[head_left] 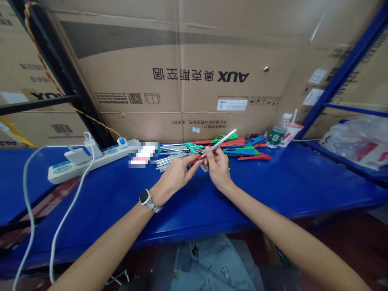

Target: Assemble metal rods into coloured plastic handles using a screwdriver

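Note:
Both hands meet over the blue table, close to its middle. My right hand is closed around a slim silver metal tube that slants up to the right. A red piece shows at the tube's lower end, pinched by my left hand, which wears a watch on the wrist. Fingers partly cover where the two parts meet. Just behind the hands lie several silver tubes on the left, a green tangled strand in the middle, and flat red, green and blue plastic pieces on the right.
A white power strip with plugs and cables lies at the left. At the back right stand a green-labelled bottle and a cup with a straw. A large cardboard box walls the rear; a plastic bag sits far right.

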Demonstrator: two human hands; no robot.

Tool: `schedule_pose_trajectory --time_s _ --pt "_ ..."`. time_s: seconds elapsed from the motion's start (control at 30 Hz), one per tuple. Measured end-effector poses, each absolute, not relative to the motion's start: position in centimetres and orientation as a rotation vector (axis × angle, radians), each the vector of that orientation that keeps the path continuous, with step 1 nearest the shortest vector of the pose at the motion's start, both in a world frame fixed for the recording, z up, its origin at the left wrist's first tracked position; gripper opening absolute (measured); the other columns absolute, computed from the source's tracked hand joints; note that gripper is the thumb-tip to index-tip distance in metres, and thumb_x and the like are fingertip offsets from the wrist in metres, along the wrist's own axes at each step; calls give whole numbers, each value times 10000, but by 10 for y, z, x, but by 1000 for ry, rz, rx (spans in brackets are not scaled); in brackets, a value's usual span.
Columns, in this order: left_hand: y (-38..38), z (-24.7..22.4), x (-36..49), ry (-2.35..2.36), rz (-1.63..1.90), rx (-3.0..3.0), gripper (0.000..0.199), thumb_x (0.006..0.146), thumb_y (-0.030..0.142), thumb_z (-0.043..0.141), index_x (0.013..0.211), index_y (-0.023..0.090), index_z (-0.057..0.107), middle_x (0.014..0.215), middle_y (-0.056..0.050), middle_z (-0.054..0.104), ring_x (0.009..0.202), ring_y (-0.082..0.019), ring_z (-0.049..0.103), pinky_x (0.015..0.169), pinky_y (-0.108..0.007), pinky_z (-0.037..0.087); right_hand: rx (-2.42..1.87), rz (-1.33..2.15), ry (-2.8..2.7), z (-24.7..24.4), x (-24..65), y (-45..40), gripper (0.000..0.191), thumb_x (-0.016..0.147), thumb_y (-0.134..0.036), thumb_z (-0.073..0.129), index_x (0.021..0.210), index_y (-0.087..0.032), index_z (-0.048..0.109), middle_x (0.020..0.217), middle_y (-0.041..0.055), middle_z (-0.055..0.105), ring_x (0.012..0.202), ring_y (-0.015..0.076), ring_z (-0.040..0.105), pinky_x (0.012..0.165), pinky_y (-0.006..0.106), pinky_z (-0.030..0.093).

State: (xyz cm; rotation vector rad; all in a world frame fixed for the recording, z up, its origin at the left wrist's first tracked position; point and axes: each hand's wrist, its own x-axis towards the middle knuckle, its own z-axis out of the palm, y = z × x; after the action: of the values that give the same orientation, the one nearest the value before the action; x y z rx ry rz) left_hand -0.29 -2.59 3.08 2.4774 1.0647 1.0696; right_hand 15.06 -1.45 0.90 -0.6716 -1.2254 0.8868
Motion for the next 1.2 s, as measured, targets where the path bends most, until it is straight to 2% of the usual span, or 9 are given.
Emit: schedule_pose_trajectory --time_s 0.1,0.27,0.4,0.5,0.7,0.83,0.97,1.1,1.2 --pt "-26 30 0 1073 1097 2487 272 1054 343 499 948 174 684 757 -19 693 630 -138 604 628 -276 408 -626 930 -1171 12 148 -14 424 846 -601 698 807 -239 482 548 -98 439 442 74 352 433 228 303" --pt "-25 33 -1 1063 1089 2462 276 1048 345 500 962 167 693 749 -26 694 624 -133 600 602 -263 407 -609 995 -1166 14 148 -13 466 804 -654 711 798 -245 488 525 -102 426 404 75 346 395 238 304" --pt "-25 40 -9 966 917 2210 369 1047 436 472 900 166 676 599 13 600 471 -95 506 461 -214 375 -639 1021 -1250 17 150 -12 491 784 -704 697 831 -248 521 521 -96 421 403 85 356 398 252 321" --pt "-25 41 -14 965 859 2085 373 1036 476 476 925 169 658 606 22 593 393 -73 463 384 -194 357 -676 1031 -1286 18 151 -11 506 757 -711 715 829 -245 532 538 -83 463 404 85 362 395 256 319" --pt "-16 33 -22 1028 828 2145 362 1035 480 477 1005 167 656 816 -36 726 463 -98 626 448 -201 506 -758 1110 -1314 14 153 -1 521 695 -695 773 767 -219 574 553 -62 500 428 85 402 369 235 292" --pt "-11 34 -30 1046 816 2158 360 1037 464 474 997 156 657 858 -53 742 471 -97 636 443 -195 509 -803 1168 -1373 18 152 7 554 643 -706 803 755 -191 628 546 -68 480 431 72 379 369 229 303" --pt "-9 37 -37 1085 863 2152 349 1036 451 485 988 154 661 802 -47 738 435 -88 604 426 -188 487 -802 1183 -1419 26 147 15 515 637 -652 836 722 -184 638 543 -68 478 443 62 356 388 224 293" --pt "-8 39 -39 1089 917 2138 369 1031 471 500 1122 156 668 745 -36 726 457 -105 620 455 -199 506 -794 1143 -1451 29 140 20 435 686 -577 839 704 -190 640 542 -59 479 469 74 362 410 231 295" --pt "-6 41 -45 1085 908 2175 383 1037 475 480 1047 151 685 802 -50 741 484 -104 641 476 -199 509 -777 1083 -1504 28 136 23 375 739 -541 808 752 -200 653 571 -48 505 501 95 409 438 238 324"
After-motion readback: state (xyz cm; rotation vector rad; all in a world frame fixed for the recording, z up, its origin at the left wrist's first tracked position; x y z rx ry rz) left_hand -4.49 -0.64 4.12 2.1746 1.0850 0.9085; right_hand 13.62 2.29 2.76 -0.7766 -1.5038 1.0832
